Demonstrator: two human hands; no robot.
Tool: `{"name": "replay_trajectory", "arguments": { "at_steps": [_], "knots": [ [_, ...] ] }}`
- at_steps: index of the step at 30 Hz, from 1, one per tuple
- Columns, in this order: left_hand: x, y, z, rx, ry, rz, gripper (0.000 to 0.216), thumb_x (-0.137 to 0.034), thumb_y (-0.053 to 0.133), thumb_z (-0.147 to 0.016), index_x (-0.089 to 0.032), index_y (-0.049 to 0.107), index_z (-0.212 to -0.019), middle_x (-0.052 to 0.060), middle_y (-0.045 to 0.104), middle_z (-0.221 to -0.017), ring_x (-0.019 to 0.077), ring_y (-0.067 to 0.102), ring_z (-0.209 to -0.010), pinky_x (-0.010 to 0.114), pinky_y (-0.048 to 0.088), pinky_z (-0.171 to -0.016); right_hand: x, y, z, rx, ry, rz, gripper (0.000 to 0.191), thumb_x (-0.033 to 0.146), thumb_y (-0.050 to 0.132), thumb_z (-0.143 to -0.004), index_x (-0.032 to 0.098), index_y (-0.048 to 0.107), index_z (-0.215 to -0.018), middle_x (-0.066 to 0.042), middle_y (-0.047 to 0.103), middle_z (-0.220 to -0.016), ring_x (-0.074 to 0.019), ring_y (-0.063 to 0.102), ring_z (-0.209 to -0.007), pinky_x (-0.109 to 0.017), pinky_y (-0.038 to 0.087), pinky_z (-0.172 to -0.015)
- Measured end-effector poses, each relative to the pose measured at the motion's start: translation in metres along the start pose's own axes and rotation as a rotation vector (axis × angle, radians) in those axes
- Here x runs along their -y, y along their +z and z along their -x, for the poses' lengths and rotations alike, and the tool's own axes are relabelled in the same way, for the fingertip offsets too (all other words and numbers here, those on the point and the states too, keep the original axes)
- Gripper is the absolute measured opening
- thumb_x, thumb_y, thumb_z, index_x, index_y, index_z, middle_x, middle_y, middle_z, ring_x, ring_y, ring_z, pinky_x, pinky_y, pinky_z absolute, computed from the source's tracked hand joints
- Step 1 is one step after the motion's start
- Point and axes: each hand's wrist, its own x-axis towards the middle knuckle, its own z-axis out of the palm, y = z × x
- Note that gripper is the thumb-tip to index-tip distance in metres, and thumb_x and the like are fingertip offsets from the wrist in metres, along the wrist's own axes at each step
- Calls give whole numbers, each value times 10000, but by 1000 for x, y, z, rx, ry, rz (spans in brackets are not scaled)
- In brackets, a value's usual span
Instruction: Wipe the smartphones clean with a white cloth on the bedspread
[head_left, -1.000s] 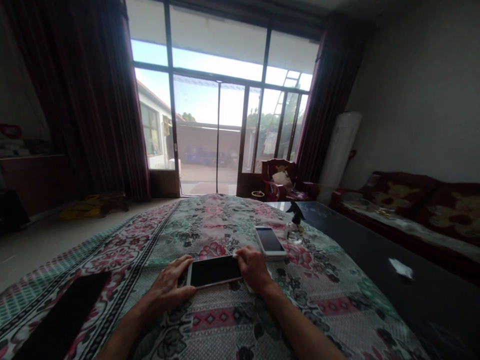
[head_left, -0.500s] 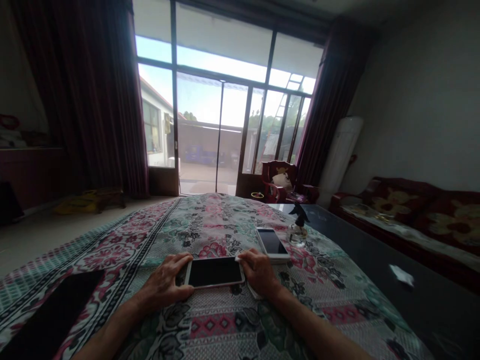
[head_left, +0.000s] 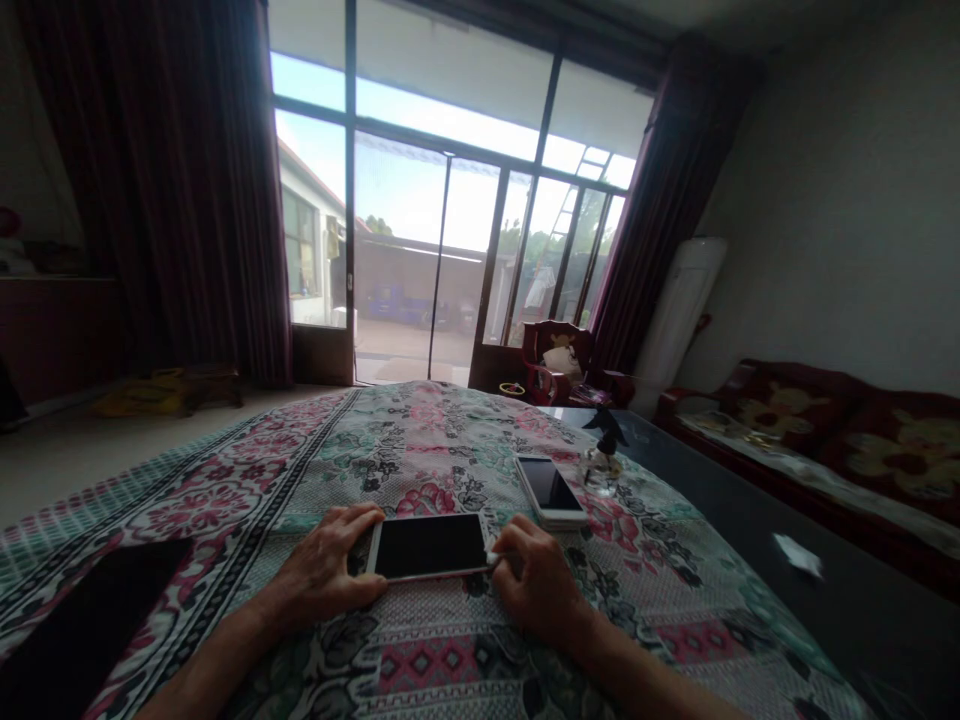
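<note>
A white-framed smartphone (head_left: 431,545) with a dark screen lies lengthwise across the patterned tablecloth (head_left: 427,660). Its left end is gripped by my left hand (head_left: 334,562), thumb at the near corner and fingers at the far corner. My right hand (head_left: 536,575) is closed at the phone's right edge, pinching a small piece of white tissue (head_left: 491,558) against it. Most of the tissue is hidden by the fingers. Just beyond my right hand lies a stack of white phones (head_left: 551,490), the upper one screen up.
A clear bottle with a black spray head (head_left: 602,460) stands right of the stacked phones. At the left lies a long dark flat object (head_left: 97,620). Crumpled white paper (head_left: 799,556) rests on the dark tabletop (head_left: 750,520) at the right. A wooden sofa (head_left: 817,420) stands beyond.
My right hand has slid from the phone's far right corner toward me, down along its right edge, with the tissue. My left hand keeps its grip.
</note>
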Motion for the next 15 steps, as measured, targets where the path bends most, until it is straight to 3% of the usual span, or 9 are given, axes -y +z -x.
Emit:
{"name": "replay_trajectory", "arguments": {
  "at_steps": [6,11,15],
  "knots": [
    [2,1,-1,-3,23,11,618,-354,649,-643,-202,538,-1232,73,523,-1350,273,444,-1249,356,371,-1048,-2,-2,-4,5,4,-25,148,54,482,-637,175,560,-672,-16,563,-699,-142,547,-660,-238,394,-618],
    [-1,0,-1,2,19,17,624,-363,658,-648,-165,546,-1230,95,535,-1333,270,452,-1240,343,379,-1043,-7,2,-8,-21,57,-106,179,142,484,-798,185,652,-842,-40,639,-835,-156,598,-779,-255,432,-726],
    [-1,0,-1,-21,20,5,617,-370,657,-650,-160,558,-1222,94,546,-1323,272,464,-1233,344,382,-1043,-10,4,-19,6,105,-94,205,184,485,-844,191,686,-884,-48,664,-873,-165,615,-814,-259,436,-747]
  ]
}}
